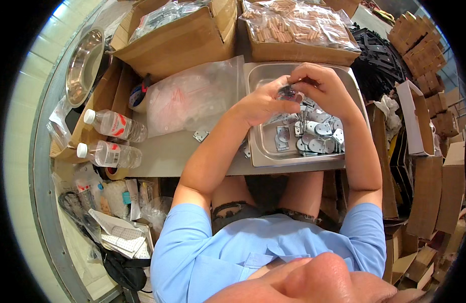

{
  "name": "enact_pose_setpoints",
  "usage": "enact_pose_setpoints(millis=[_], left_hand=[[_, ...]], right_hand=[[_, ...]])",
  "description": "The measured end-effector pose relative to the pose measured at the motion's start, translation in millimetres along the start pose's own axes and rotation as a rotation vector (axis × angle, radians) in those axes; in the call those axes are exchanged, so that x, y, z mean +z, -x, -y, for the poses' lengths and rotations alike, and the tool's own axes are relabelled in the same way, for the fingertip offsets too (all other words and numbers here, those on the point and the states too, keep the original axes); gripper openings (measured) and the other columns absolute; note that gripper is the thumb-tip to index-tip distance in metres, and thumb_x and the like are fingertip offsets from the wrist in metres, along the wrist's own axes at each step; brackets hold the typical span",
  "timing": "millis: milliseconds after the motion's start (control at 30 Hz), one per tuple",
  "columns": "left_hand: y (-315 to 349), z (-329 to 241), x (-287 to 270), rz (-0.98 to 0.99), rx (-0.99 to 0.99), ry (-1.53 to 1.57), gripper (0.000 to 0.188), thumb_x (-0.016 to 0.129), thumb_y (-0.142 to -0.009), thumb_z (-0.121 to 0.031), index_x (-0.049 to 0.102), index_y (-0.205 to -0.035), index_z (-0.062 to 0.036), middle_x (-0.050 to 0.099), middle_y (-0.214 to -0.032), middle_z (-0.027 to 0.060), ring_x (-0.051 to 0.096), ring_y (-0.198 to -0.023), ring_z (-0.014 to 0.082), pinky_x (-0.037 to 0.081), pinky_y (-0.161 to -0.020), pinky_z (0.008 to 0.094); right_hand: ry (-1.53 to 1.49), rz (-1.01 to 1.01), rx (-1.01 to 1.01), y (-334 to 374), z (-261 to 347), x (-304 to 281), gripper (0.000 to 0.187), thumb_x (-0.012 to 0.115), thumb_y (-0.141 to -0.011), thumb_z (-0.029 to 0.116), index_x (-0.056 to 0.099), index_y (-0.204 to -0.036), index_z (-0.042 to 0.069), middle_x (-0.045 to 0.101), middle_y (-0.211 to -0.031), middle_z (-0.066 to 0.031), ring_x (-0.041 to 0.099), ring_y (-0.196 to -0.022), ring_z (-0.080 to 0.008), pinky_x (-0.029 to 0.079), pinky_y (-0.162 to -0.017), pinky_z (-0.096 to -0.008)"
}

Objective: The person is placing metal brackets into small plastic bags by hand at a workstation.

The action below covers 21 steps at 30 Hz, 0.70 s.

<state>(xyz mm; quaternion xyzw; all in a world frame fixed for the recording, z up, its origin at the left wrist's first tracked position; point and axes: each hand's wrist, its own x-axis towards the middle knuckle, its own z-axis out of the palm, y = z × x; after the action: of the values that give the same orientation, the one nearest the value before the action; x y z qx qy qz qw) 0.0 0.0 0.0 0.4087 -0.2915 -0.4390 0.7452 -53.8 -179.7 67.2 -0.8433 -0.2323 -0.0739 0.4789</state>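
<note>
My left hand (271,101) is closed around a small shiny metal part (287,92), thumb along its near side. From the right, my right hand (321,87) pinches at the same part with bent fingers, which hide some of it. Both hands are raised over a shallow steel tray (293,162). Inside the tray lies a loose heap of silvery metal brackets (319,144) with rounded plates and holes. A few similar metal pieces (200,136) rest on the grey table, left of the tray.
Left of the tray lies a big clear plastic bag (192,98). Two water bottles (116,154) lie at the table's left side. Behind stand cardboard boxes, one with bagged metal parts (167,20), another with bagged copper-coloured pins (298,28). Black parts (374,58) are piled at the right.
</note>
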Motion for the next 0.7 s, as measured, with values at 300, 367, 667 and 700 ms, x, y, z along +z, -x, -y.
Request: enact_pose_setpoints(millis=[300,367,667,700], left_hand=[[0.4,-2.7,5.0,0.022,0.107,-0.176,0.071,0.076,-0.073,-0.010,0.037,-0.132,-0.0004,0.049,-0.112,0.0029,0.048,-0.103,0.0135,0.041,-0.091,0.0276],[1.5,-7.8,9.0,-0.041,0.106,-0.205,0.071,0.076,-0.073,-0.009,0.037,-0.132,-0.0010,0.050,-0.108,0.0023,0.050,-0.100,0.0123,0.042,-0.088,0.0261],[3.0,-22.4,-18.8,-0.190,0.195,-0.036,0.074,0.078,-0.072,-0.012,0.033,-0.129,-0.0004,0.055,-0.090,0.0057,0.057,-0.081,0.0154,0.047,-0.076,0.0273],[4.1,-24.1,-18.1,-0.198,0.214,-0.023,0.073,0.077,-0.073,-0.012,0.032,-0.129,-0.0004,0.055,-0.090,0.0061,0.057,-0.081,0.0153,0.047,-0.075,0.0268]], right_hand=[[-0.033,0.057,-0.137,-0.5,5.7,2.9,0.015,0.060,-0.079,-0.002,0.061,-0.094,-0.001,0.063,-0.081,-0.0082,0.059,-0.072,-0.0146,0.048,-0.066,-0.0263],[0.018,0.011,-0.263,-3.0,-1.5,5.3,0.013,0.058,-0.080,-0.004,0.061,-0.093,-0.003,0.062,-0.085,-0.0069,0.059,-0.074,-0.0138,0.048,-0.068,-0.0260],[0.486,0.578,0.130,5.6,-51.6,23.9,0.026,0.069,-0.069,0.009,0.062,-0.093,0.001,0.065,-0.089,-0.0143,0.062,-0.086,-0.0302,0.047,-0.075,-0.0383],[0.538,0.580,0.095,6.1,-50.7,30.5,0.027,0.070,-0.067,0.009,0.061,-0.092,0.001,0.065,-0.088,-0.0143,0.062,-0.086,-0.0309,0.047,-0.076,-0.0395]])
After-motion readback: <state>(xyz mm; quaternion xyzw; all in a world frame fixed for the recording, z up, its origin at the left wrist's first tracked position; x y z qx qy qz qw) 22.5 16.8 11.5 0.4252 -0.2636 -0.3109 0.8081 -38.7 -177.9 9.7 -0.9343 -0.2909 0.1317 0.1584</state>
